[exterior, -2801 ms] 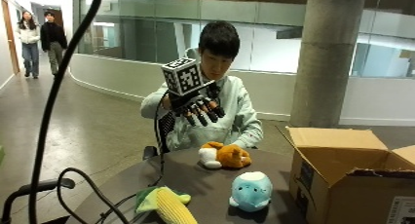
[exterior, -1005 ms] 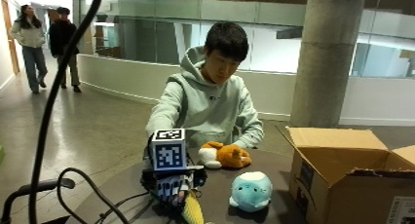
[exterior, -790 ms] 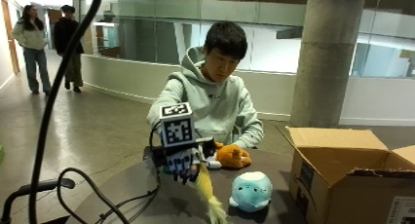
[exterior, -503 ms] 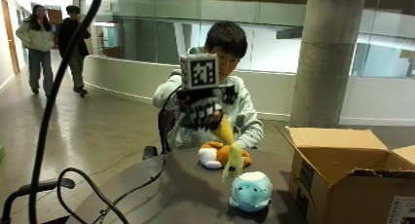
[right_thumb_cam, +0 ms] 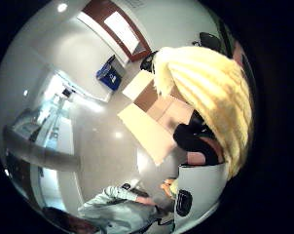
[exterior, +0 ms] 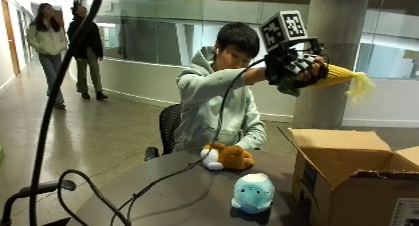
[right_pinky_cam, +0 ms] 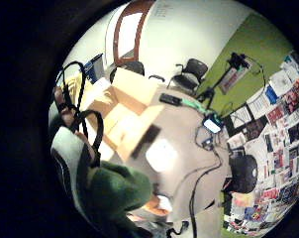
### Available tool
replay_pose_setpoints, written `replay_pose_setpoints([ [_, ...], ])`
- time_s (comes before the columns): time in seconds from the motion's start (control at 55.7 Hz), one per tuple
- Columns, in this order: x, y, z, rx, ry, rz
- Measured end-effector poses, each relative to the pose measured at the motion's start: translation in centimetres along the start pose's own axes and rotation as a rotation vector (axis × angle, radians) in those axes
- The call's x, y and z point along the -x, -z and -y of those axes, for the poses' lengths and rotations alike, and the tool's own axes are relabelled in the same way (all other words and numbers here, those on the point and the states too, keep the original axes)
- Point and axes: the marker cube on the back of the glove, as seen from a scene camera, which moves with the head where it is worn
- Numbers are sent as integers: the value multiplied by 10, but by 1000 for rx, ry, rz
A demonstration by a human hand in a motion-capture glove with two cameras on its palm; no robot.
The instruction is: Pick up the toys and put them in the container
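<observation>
Yellow plush corn cob (exterior: 334, 74), off the desk (exterior: 190, 196) a second ago, now gripped in curled gloved right hand (exterior: 296, 69), raised high near open cardboard box (exterior: 340, 162) for dropping.

box (exterior: 347, 182): right side and bottom cut off by the picture's edge; I can't see its inside.
corn toy (exterior: 337, 76): green husk end hidden under my fingers (exterior: 308, 71).
brown toy (exterior: 227, 157): too small to tell what animal.
desk (exterior: 177, 196): near edge cut off.
</observation>
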Motion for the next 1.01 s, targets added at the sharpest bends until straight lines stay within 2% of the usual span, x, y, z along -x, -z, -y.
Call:
replay_pose_setpoints([
  [0.126,16,-35,30,56,-12,36],
  [0.287,35,-42,29,16,28,115],
  [0.413,12,-28,15,15,36,55],
  [0.503,-29,-22,13,-4,18,55],
  [0.754,-89,-9,-69,35,-41,97],
  [0.88,-137,-32,-109,101,-59,3],
  [1.005,-174,-70,-125,200,-58,33],
])
